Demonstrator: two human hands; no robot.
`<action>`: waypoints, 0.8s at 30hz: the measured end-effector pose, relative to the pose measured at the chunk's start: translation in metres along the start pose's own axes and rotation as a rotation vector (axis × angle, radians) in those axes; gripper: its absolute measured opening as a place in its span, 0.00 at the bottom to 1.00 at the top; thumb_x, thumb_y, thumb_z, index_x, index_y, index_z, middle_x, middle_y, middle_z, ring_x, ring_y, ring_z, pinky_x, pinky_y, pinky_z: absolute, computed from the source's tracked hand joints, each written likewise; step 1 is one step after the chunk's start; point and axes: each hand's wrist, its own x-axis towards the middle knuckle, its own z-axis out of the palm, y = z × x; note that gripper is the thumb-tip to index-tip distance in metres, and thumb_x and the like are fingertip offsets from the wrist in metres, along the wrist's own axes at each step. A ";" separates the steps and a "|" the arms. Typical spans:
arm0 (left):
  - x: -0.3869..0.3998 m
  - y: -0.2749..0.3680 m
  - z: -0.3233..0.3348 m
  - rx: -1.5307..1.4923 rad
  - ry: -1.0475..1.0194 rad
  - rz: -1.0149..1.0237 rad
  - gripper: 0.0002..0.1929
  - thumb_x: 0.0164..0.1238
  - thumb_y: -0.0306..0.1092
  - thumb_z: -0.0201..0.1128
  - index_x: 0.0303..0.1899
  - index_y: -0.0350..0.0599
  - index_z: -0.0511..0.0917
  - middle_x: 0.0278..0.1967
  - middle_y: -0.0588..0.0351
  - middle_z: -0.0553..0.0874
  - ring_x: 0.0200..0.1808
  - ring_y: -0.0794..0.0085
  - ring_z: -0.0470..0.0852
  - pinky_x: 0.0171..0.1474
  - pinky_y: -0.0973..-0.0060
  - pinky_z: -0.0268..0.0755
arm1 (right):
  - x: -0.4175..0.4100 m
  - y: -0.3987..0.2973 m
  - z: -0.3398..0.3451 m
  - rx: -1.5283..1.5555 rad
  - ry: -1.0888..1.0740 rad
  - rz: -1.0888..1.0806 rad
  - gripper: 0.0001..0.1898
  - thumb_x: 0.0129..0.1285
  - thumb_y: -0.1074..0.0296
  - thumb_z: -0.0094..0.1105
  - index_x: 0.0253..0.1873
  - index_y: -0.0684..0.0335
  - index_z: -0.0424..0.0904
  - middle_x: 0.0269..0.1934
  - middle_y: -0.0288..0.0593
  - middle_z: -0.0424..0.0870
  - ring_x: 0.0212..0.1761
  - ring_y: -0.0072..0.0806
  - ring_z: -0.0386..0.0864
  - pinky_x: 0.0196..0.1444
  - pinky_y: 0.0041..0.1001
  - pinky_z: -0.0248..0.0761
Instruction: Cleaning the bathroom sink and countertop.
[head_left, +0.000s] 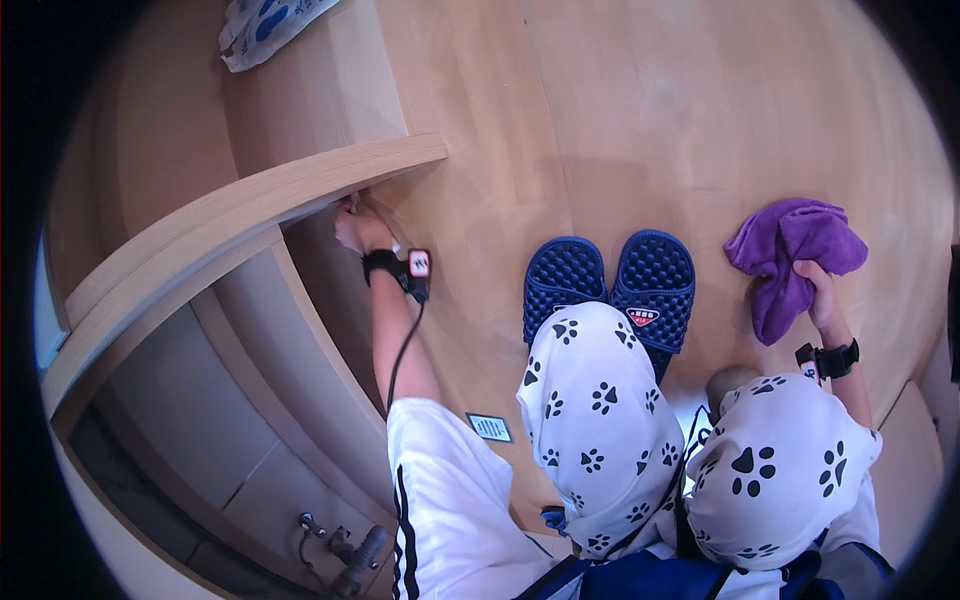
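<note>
My left hand (364, 229) reaches to the edge of a pale wooden board (300, 176), its fingers curled close to the board's underside. Something small and whitish shows at the fingertips, too unclear to name. A black wrist strap with a small cabled device (418, 271) sits on that wrist. On the right, my right hand (821, 289) presses a crumpled purple cloth (806, 240) against the wooden surface, thumb on top and the other fingers hidden by the fabric. Between my hands, a pair of blue textured slippers (566, 277) shows in front of my knees, which paw-print fabric (600, 397) covers.
Below the board, an open compartment (247, 465) holds a pipe fitting (360, 559) and a small metal valve (309, 523). A printed plastic bag (274, 30) lies at the upper left. A small label (489, 427) bearing writing is near my left leg. The left wrist device's cable runs along my forearm.
</note>
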 end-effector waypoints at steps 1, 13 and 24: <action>-0.014 -0.002 0.002 0.031 0.003 0.133 0.10 0.48 0.27 0.58 0.34 0.37 0.78 0.34 0.45 0.80 0.36 0.57 0.79 0.40 0.67 0.71 | 0.000 0.000 0.000 -0.003 0.003 0.006 0.22 0.47 0.67 0.53 0.50 0.67 0.66 0.42 0.40 0.73 0.43 0.27 0.70 0.49 0.25 0.62; -0.030 0.005 0.003 -0.093 -0.002 0.229 0.10 0.48 0.25 0.56 0.33 0.33 0.77 0.33 0.43 0.80 0.34 0.55 0.79 0.39 0.66 0.70 | -0.003 -0.001 -0.003 -0.068 -0.017 0.010 0.23 0.49 0.67 0.51 0.52 0.68 0.64 0.44 0.42 0.72 0.44 0.30 0.71 0.50 0.26 0.63; -0.038 0.005 -0.013 0.004 0.004 0.176 0.09 0.48 0.27 0.56 0.33 0.36 0.78 0.30 0.43 0.80 0.31 0.55 0.79 0.35 0.64 0.70 | -0.008 -0.012 0.004 -0.041 0.011 0.004 0.19 0.48 0.66 0.53 0.46 0.68 0.69 0.38 0.39 0.74 0.39 0.27 0.72 0.44 0.24 0.65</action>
